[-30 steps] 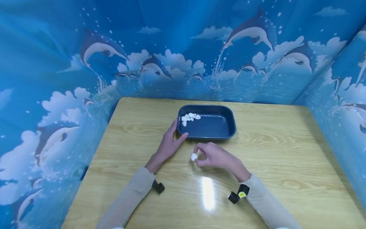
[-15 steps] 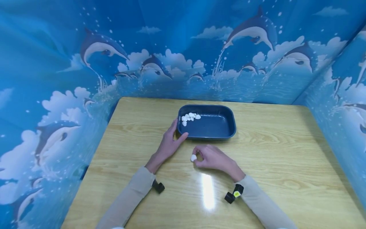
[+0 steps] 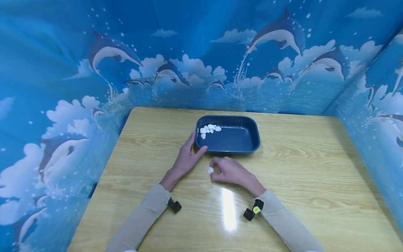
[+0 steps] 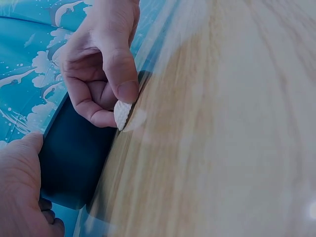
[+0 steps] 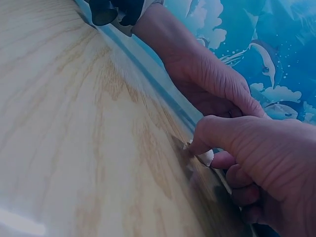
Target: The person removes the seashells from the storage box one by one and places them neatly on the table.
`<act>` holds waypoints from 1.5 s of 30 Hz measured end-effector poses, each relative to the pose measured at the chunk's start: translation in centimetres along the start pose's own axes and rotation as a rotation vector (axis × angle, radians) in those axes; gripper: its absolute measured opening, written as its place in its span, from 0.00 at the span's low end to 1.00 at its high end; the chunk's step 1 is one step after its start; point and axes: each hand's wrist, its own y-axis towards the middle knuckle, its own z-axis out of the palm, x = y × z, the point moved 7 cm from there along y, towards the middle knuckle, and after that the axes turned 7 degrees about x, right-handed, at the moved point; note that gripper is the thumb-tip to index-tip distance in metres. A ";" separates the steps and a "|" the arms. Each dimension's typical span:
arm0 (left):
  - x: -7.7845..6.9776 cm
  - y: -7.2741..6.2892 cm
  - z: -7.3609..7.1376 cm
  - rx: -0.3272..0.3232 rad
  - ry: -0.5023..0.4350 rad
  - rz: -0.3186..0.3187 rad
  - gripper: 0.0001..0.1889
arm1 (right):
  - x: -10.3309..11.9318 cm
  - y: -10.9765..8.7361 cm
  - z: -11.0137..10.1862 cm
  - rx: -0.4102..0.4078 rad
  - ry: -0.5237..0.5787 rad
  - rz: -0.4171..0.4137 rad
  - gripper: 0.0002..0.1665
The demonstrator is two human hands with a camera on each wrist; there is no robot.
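Observation:
A small white ridged seashell [image 4: 122, 115] is pinched between the thumb and index finger of my right hand [image 3: 233, 172]. In the head view, that shell [image 3: 210, 170] is in front of the tray, close over the tabletop. My left hand [image 3: 185, 159] holds the near left corner of a dark blue rectangular tray [image 3: 233, 153], thumb at the front rim and fingers along the left end. Inside, several white seashells [image 3: 207, 130] lie bunched at the left. In the right wrist view, the left hand [image 5: 210, 79] shows behind the right, its fingertips mostly hidden.
The light wood table [image 3: 299, 168] reaches around the tray on all sides, with a bright light reflection in front. A blue dolphin-print curtain [image 3: 201, 52] stands along its back and sides. Small black devices [image 3: 253, 211] are strapped at both wrists.
My right hand has shifted a little to the left with the seashell in its pinch, dipping slightly and rising again. The left hand and the tray have stayed in place.

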 end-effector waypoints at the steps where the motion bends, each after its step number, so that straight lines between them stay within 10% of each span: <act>1: 0.0 0.0 0.0 -0.001 -0.002 0.001 0.45 | 0.0 0.0 0.0 0.000 0.005 0.000 0.17; 24: 0.0 -0.1 -0.1 0.011 0.009 -0.015 0.45 | 0.0 -0.3 -0.5 0.011 0.052 -0.013 0.18; 45: 0.7 0.2 0.2 -0.039 -0.069 0.040 0.45 | 1.9 -2.2 -6.3 -0.052 0.193 -0.121 0.15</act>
